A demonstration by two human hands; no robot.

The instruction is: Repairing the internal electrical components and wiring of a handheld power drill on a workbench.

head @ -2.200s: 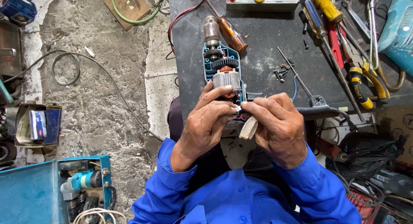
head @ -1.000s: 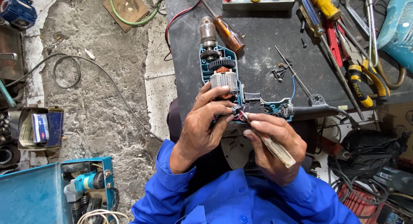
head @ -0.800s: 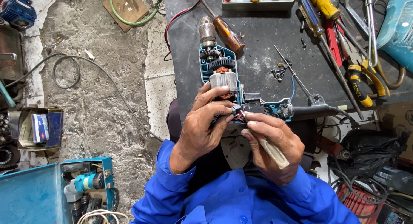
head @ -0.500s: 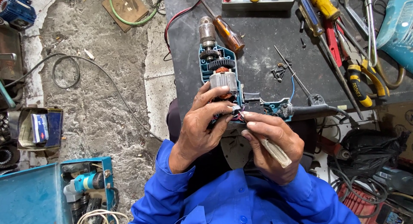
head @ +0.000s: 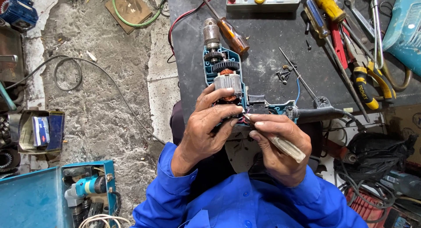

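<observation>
The opened drill lies on the worktop just ahead of your left hand and right hand. At its 12 o'clock lies a screwdriver; at 3 o'clock, loose screws, then pliers. On the floor at 8 o'clock, another drill sits in an open case.

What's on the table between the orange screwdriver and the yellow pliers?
In the head view, between the orange screwdriver and the yellow pliers lie a thin metal rod and a few small dark screws on the black table.
</observation>
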